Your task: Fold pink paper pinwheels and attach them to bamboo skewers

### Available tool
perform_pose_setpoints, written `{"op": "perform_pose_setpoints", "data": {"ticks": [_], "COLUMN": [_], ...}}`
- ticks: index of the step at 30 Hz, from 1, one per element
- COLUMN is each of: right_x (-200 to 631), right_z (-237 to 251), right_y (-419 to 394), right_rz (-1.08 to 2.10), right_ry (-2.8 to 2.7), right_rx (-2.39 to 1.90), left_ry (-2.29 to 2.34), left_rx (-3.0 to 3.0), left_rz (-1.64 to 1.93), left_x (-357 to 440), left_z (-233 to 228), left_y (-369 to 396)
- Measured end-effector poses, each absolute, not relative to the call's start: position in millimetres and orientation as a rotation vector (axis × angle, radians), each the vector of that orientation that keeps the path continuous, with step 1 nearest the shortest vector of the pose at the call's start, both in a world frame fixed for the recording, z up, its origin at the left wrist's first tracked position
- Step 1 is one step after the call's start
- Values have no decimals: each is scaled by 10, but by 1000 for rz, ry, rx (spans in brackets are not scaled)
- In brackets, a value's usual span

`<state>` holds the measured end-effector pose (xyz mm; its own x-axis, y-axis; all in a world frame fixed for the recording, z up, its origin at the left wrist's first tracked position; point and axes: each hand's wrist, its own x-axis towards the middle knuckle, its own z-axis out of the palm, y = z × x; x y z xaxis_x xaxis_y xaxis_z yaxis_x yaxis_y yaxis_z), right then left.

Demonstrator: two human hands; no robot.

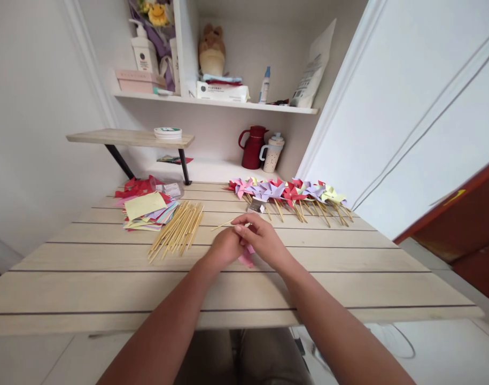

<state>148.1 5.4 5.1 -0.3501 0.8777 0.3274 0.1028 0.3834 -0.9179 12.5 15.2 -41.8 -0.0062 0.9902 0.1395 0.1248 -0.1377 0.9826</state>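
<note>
Over the middle of the table my left hand (227, 247) and my right hand (263, 234) meet, fingers closed together. Folded pink paper (247, 258), like part of a pinwheel, pokes out below my left hand's fingers, which are closed on it. My right hand's fingers bend over the left; what they pinch is hidden. One thin wooden stick (221, 225) juts out to the left behind the hands; which hand holds it, if either, I cannot tell. Just beyond them stands a small clear box (256, 205).
Loose wooden sticks (178, 230) lie left of my hands, beside a stack of coloured paper (145, 206). Finished paper pinwheels (290, 193) on sticks line the back right. Behind are a small raised shelf (124, 137), a red jug (254, 148) and a cup (273, 154).
</note>
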Motion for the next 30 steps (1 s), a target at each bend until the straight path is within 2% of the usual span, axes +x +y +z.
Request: {"op": "perform_pose_setpoints", "data": {"ticks": [3, 8, 12, 22, 30], "right_x": [1494, 1656, 1803, 1672, 1647], "right_z": [63, 140, 124, -32, -59], "right_y": [70, 185, 338, 374, 363], "right_rz": [1114, 989, 991, 1314, 1499], "right_ry": [-1640, -1317, -1060, -933, -980], "right_rx": [-847, -828, -840, -847, -854], "left_ry": [1243, 1221, 1161, 900, 924], "left_rx": [1575, 1713, 1504, 873, 811], "left_rz": [1166, 1139, 1193, 1471, 1586], "left_x": [118, 148, 151, 86, 56], "left_z": [-409, -315, -221, -112, -104], "left_y": [169, 162, 132, 155, 160]}}
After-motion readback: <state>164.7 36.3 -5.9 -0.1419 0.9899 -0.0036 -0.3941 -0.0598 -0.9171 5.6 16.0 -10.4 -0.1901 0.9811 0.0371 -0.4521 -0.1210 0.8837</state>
